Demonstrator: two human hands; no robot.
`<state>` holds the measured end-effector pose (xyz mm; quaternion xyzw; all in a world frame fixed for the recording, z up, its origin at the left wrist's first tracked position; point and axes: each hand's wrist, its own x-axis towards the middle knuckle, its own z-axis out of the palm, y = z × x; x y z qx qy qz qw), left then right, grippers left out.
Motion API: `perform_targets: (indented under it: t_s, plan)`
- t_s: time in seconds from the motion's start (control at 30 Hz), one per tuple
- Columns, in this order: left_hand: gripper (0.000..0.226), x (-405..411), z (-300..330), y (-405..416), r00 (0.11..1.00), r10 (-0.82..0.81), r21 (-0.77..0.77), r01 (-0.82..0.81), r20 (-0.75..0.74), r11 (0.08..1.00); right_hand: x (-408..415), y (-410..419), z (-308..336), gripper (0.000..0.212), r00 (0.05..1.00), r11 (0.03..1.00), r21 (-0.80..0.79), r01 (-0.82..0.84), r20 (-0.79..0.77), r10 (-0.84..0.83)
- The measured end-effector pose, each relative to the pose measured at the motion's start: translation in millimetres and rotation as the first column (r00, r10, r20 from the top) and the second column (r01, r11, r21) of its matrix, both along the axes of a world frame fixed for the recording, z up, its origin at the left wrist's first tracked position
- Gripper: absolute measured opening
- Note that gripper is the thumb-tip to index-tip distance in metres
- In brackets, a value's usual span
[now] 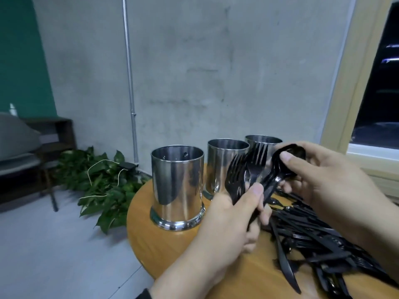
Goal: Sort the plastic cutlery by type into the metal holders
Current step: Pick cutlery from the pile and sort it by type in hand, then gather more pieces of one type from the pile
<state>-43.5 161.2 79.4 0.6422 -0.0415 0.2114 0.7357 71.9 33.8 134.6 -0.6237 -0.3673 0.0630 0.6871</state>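
cutlery pile beside holders, plant

The single head view looks forward and down, close over the round table, facing the wall.

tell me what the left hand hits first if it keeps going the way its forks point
Probably the middle metal holder: the left hand aims its forks up and away toward it, though depth is unclear.
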Motion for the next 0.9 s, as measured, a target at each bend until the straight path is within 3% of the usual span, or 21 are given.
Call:
perform_targets:
  t_s: [0.17,0.27,0.33,0.43,0.57,0.77,0.83,0.9]
  plan:
    - [0.050,-7,18,30,0.989,0.141,0.048,-0.144,0.049,0.988,-3,34,25,0.013,0.988,0.998,0.022,0.065,0.142,-0.068]
    - [0.044,-15,28,63,0.904,0.414,0.113,-0.425,0.109,0.898,0,48,53,0.010,0.953,0.986,0.078,0.144,0.256,-0.160]
    - [0.045,-20,32,86,0.847,0.515,-0.016,-0.518,0.129,0.855,3,62,70,0.010,0.939,0.986,0.094,0.138,0.303,-0.160]
    - [0.038,-25,31,111,0.838,0.540,-0.177,-0.521,0.081,0.835,8,98,83,0.010,0.903,0.991,0.048,0.123,0.409,-0.132]
    - [0.041,-29,24,134,0.853,0.520,-0.129,-0.511,0.048,0.850,21,161,89,0.008,0.851,0.989,-0.027,0.147,0.512,-0.113]
    - [0.049,-37,24,160,0.866,0.501,-0.097,-0.498,0.007,0.862,37,234,57,0.005,0.816,0.932,-0.314,0.183,0.578,0.035]
    - [0.053,-37,24,162,0.883,0.469,-0.068,-0.469,-0.008,0.881,38,244,45,0.013,0.820,0.889,-0.420,0.182,0.564,0.098]
    - [0.054,-36,25,163,0.902,0.432,-0.052,-0.433,-0.016,0.900,40,245,39,0.034,0.814,0.832,-0.520,0.192,0.558,0.161]
